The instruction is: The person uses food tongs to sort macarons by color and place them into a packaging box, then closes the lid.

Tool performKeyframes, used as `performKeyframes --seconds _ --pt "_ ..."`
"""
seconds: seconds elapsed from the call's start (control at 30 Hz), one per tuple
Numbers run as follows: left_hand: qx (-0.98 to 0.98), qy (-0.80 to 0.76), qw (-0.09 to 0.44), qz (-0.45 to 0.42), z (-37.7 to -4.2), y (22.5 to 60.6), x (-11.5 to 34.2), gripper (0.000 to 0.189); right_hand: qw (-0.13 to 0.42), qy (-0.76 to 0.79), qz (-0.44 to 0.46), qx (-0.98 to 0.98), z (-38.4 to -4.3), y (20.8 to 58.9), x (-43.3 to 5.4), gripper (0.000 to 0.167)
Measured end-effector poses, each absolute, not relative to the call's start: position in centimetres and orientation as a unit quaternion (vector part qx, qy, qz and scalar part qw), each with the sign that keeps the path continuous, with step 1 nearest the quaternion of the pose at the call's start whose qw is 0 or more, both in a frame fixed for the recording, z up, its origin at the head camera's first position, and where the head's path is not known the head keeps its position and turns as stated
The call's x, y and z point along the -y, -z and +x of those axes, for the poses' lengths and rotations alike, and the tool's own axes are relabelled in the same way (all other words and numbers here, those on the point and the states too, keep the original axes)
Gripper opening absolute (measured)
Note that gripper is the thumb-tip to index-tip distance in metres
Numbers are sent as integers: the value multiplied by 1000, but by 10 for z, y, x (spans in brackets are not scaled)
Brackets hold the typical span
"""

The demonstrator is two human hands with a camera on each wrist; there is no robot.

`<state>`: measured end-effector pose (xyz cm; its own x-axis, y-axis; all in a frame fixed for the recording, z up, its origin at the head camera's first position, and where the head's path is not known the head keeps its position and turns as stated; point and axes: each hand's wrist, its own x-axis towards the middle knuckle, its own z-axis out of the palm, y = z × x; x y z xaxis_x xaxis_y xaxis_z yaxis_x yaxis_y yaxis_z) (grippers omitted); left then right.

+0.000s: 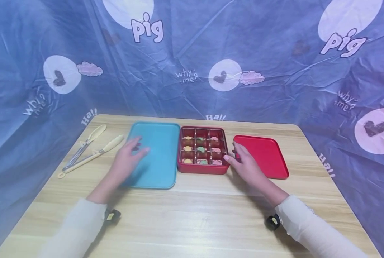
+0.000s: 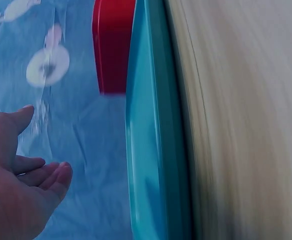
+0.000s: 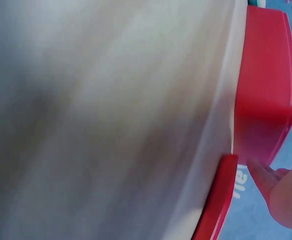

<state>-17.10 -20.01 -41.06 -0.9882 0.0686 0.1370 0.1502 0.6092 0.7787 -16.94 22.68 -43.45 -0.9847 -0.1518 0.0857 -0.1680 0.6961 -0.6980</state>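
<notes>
A red box (image 1: 203, 168) with a brown divided insert stands mid-table, holding small yellow, green and pink wrapped pieces (image 1: 201, 149) in its compartments. Over the left part of a blue tray (image 1: 161, 154) hovers my left hand (image 1: 124, 161), fingers spread and holding nothing. In the left wrist view the same hand (image 2: 26, 175) hangs above the tray's level. My right hand (image 1: 248, 166) is at the box's right side, thumb close to its front right corner; whether it touches I cannot tell. Its fingers are relaxed around nothing, partly cut off in the right wrist view.
A red lid (image 1: 267, 154) lies flat right of the box, partly behind the right hand. Metal-and-cream tongs (image 1: 96, 152) lie spread at the left. The tray sits right beside the box. A blue printed cloth (image 1: 185, 96) hangs behind the wooden table (image 1: 192, 222).
</notes>
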Motion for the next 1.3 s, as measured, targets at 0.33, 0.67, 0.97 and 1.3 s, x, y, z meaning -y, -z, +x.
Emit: performKeyframes --seconds 0.33,0.67,0.97,1.3 --pt "885 451 23 -110 -167 411 126 73 46 -378 80 921 -182 426 -251 76" --pt "872 466 -4 -148 -147 402 45 70 62 -359 55 930 -188 424 -287 75" --pt "860 479 -34 -173 -141 404 -9 65 73 -350 48 933 -199 425 -324 73" --pt "867 443 -33 -227 -130 418 -58 62 73 -340 13 938 -216 429 -362 70"
